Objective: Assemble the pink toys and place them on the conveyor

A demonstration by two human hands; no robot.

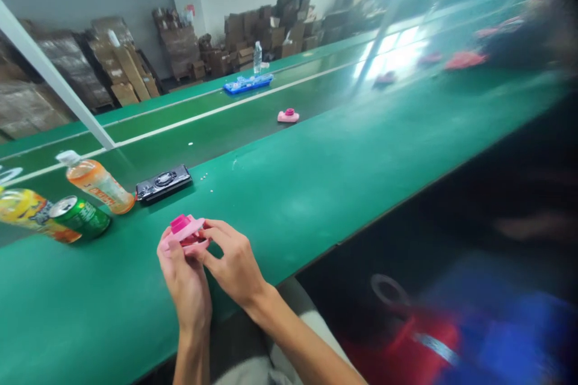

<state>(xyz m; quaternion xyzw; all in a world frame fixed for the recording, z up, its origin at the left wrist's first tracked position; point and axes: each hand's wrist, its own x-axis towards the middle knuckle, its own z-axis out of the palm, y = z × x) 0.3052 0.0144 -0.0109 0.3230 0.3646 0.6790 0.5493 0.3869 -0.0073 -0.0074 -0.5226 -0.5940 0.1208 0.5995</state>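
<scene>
Both hands grip pink toy camera [186, 230] | left hand [183, 277] | right hand [235, 261] | long axis left-right | lens up-left

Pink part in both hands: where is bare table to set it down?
Bare green table lies right of the hands, toward the near edge. Left is crowded: green can, orange bottle, black device. Both hands hold the pink part.

Held part [186, 230]: between left hand [183, 280] and right hand [235, 264], above the table [316, 192].
Can [80, 216], bottle [97, 182]: left of the hands.
Device [163, 183]: behind the hands.
</scene>
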